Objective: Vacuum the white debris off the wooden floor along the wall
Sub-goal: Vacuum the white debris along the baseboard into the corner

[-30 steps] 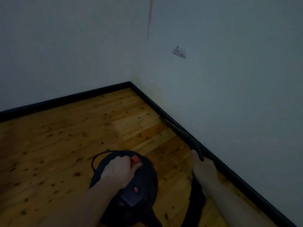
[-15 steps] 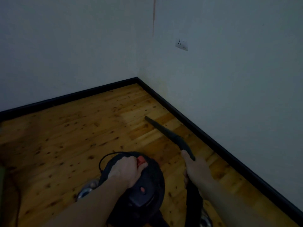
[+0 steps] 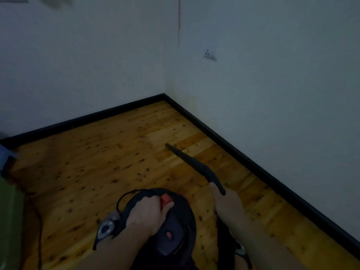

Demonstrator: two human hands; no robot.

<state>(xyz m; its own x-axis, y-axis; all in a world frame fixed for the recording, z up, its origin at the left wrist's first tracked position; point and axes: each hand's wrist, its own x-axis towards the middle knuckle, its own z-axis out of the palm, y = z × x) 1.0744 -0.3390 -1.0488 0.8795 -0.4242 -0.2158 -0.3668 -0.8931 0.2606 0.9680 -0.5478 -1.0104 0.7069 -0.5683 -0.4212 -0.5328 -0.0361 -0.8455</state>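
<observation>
Swinging off the wall — nozzle [image 3: 187,158] now out over open boards, tip hovering mid-floor, well apart from the black baseboard [image 3: 253,164].

A second ago that tip sat tight against the baseboard; now it has pulled left and points toward the corner. No white debris shows on the wooden floor [image 3: 97,162] in this dim light, so the wall strip looks done or too dark to judge. The right hand [image 3: 228,205] is wrapped round the wand's handle, the left hand [image 3: 148,215] curled over the top handle of the vacuum canister [image 3: 175,227] by its red switch [image 3: 165,199] — likely repositioning for another pass. Wall socket [image 3: 210,55] sits above.
</observation>
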